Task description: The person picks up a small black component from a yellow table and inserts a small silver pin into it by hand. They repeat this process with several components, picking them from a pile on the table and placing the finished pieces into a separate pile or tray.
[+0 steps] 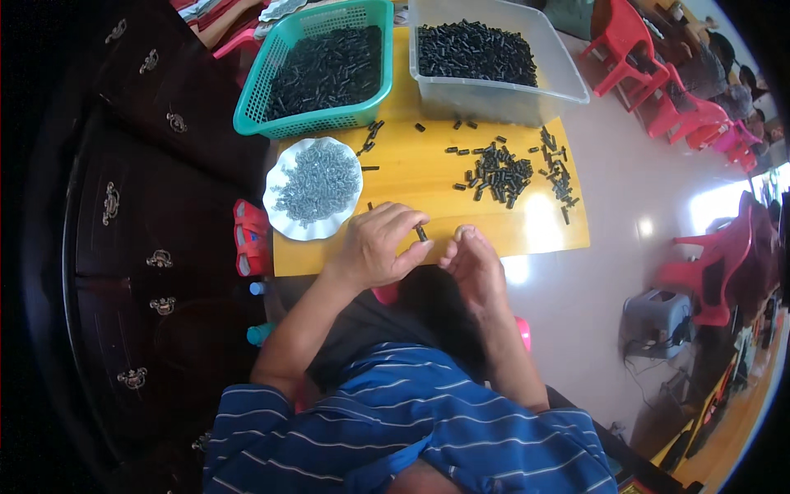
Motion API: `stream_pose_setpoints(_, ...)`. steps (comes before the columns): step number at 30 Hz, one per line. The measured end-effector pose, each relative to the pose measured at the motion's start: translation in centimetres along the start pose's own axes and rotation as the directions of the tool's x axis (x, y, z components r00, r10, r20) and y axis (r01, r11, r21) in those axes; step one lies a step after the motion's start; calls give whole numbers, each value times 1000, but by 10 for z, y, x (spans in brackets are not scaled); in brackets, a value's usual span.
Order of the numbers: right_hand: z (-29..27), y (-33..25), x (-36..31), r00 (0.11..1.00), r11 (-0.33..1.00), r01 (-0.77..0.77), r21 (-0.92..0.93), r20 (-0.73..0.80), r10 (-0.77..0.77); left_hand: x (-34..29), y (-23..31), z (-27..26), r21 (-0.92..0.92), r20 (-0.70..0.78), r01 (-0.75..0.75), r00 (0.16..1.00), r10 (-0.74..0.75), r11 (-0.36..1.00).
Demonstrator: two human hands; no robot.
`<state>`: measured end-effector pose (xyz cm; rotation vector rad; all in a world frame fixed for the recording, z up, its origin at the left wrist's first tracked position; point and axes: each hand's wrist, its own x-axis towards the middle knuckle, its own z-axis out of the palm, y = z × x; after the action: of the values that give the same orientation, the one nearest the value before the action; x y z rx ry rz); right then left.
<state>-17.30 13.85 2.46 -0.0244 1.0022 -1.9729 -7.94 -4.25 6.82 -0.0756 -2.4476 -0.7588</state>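
Between the thumb and index finger of my left hand (380,245) a small black tube-shaped piece (422,234) is pinched, tilted over the near edge of the yellow table (411,185). Just to its right is my right hand (477,267), apart from the left. Its thumb and fingers are curled together at the tips, and whatever they may hold is too small to make out. A loose pile of similar black pieces (499,173) lies beyond my right hand. Left of my left hand, a white scalloped plate (284,224) holds many small clear pieces (317,181).
At the table's far side stand a green basket (247,125) and a translucent bin (494,100), both filled with black pieces. Dark drawers (132,222) rise on the left. Red chairs (629,53) and a grey box-like device (658,321) stand on the floor at right.
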Motion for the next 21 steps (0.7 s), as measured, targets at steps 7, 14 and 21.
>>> stream_pose_setpoints(7,19,3,-1,995,952,87,-292,75,-68,-7,8,-14,-118,3,-120,993,121,986)
stream_pose_setpoints(14,67,5,45,949,638,283,-716,303,-81,-24,25,-36,-77,-59,-133,990,129,988)
stream_pose_setpoints(21,94,23,83,874,444,478,-757,460,-157,-28,16,-60,71,-235,-27,971,44,997)
